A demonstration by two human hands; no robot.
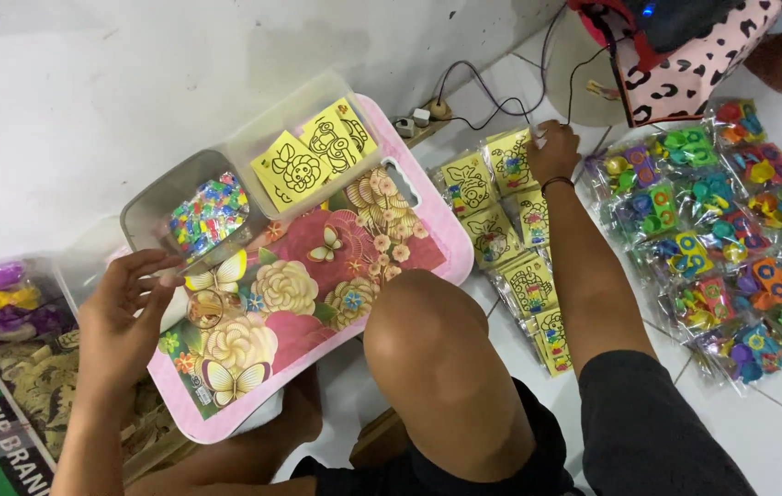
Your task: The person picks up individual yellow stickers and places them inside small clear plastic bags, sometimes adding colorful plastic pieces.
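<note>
Reaching far right with the right hand [552, 152], fingers curled down onto a bagged yellow sticker card [512, 156] heading the floor row that runs near-to-far; left hand [124, 312] hovering open, holding nothing, beside the bead tub [147, 211].

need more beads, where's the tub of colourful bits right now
In the head view it sits at the left: the clear tub of colourful bits rests on the back left corner of the pink floral tray, beside the yellow picture cards, just above the left hand.

glossy plastic packets [510, 239], glossy floral tray [317, 285]
</note>
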